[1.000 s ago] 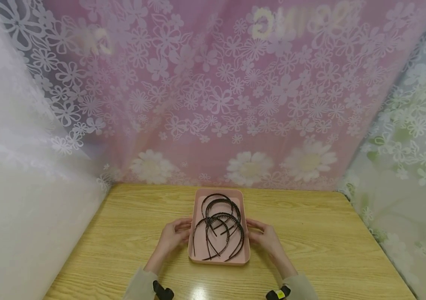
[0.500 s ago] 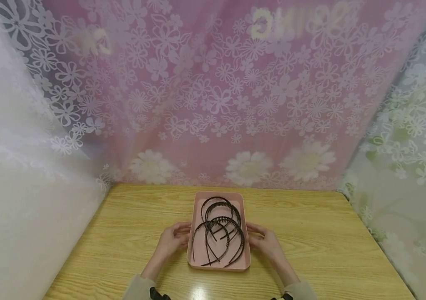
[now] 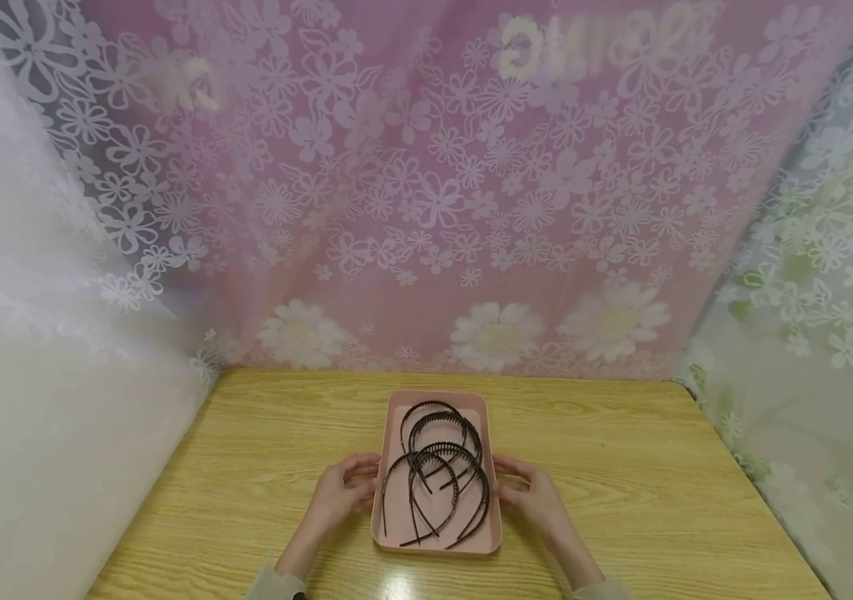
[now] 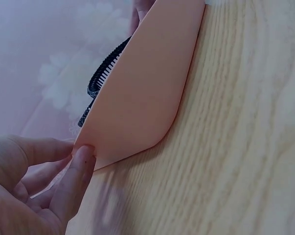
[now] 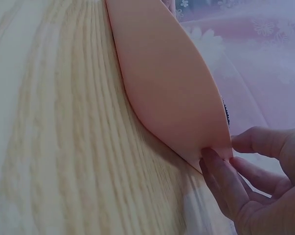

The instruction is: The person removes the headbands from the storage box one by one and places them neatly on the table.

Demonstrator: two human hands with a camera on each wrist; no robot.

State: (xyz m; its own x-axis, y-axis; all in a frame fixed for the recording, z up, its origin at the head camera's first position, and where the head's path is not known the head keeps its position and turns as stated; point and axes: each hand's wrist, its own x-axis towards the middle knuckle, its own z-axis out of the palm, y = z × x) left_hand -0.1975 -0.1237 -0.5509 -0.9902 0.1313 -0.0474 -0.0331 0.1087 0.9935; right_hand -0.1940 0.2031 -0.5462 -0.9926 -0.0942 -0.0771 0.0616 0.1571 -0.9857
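Observation:
A shallow pink tray lies on the wooden table with several thin black toothed headbands overlapping inside it. My left hand grips the tray's left side; in the left wrist view its fingers meet at the rim and outer wall. On the opposite side, my right hand holds the tray in much the same way, with one finger against the outer wall in the right wrist view. In both wrist views, only bits of the headbands show above the rim.
Wooden table surface extends on both sides of the tray. A pink flowered curtain hangs at the table's back edge. A pale sheet stands on the left and a flowered one on the right.
Both hands and the tray have shifted a little toward me, along with the headbands inside it. The hold on each side looks the same.

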